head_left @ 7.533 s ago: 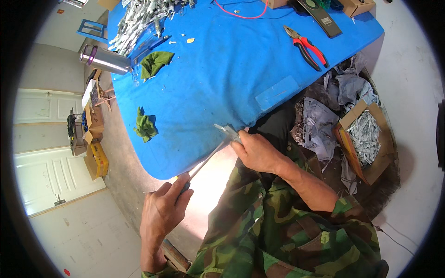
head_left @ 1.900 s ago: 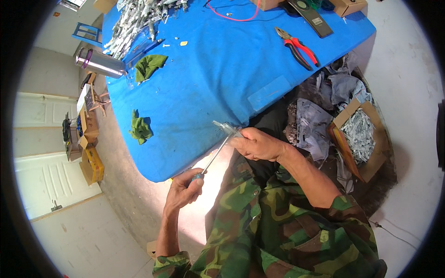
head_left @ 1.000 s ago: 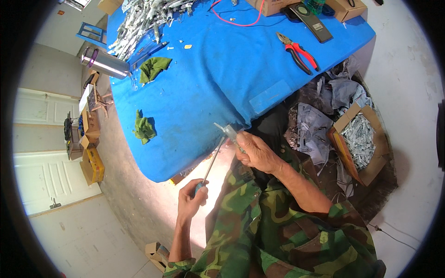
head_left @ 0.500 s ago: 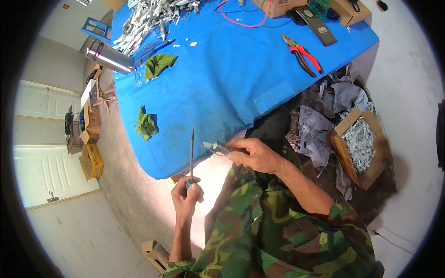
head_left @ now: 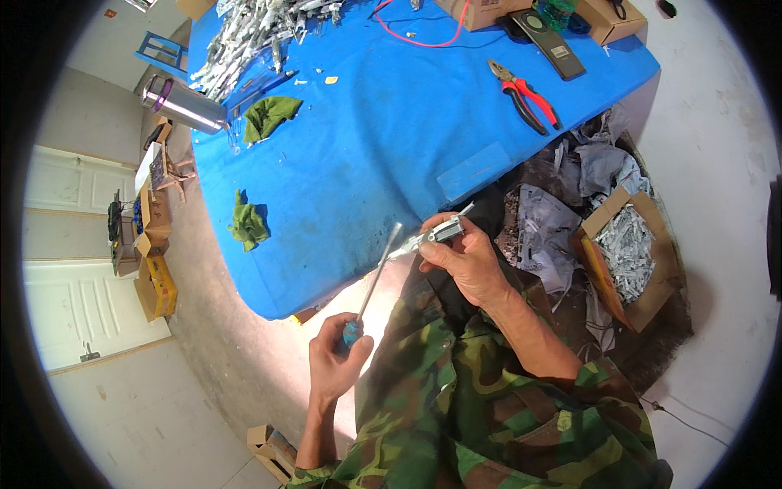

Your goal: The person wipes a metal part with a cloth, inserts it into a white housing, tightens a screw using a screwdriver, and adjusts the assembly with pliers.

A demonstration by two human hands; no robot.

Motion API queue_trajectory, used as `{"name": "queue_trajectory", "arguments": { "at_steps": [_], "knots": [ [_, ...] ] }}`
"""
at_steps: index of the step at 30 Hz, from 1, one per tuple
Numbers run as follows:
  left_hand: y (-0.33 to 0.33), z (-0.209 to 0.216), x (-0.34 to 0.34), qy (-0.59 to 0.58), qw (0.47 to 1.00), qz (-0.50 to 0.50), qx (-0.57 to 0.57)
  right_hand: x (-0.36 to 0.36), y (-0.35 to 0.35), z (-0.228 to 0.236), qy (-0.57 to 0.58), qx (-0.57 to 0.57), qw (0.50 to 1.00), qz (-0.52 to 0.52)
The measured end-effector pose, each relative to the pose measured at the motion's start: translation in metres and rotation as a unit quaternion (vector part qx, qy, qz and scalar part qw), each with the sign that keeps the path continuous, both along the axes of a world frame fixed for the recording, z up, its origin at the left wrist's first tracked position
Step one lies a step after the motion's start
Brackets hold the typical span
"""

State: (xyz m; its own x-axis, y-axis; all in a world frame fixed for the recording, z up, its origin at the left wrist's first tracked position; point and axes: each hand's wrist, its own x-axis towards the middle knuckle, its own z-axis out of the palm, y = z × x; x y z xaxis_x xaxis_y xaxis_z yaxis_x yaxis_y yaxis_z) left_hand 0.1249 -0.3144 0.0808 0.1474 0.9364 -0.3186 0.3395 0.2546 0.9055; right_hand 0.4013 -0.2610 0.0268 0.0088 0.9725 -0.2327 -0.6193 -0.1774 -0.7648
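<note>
Pointing away, slanting rightward: screwdriver (head_left: 374, 283)

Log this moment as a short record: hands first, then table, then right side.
Left hand: holds a blue-handled metal screwdriver, shaft pointing forward
Right hand: grips a narrow grey-and-white part
Blue cloth-covered table: pliers with red-and-black handles, two crumpled green cloths, silver cylindrical metal flask
Right side: open brown cardboard box of grey-white pieces
</note>
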Motion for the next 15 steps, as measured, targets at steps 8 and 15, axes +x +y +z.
{"name": "queue_trajectory", "arguments": {
  "at_steps": [8, 15],
  "knots": [
    [0.002, 0.020, 0.008, 0.130, 0.988, -0.076, 0.016, 0.007, 0.002, 0.007, 0.040, -0.051, 0.996, -0.053],
    [0.003, 0.019, 0.013, 0.153, 0.985, -0.073, 0.015, 0.005, 0.000, 0.000, 0.038, -0.051, 0.996, -0.060]
  ]
}}
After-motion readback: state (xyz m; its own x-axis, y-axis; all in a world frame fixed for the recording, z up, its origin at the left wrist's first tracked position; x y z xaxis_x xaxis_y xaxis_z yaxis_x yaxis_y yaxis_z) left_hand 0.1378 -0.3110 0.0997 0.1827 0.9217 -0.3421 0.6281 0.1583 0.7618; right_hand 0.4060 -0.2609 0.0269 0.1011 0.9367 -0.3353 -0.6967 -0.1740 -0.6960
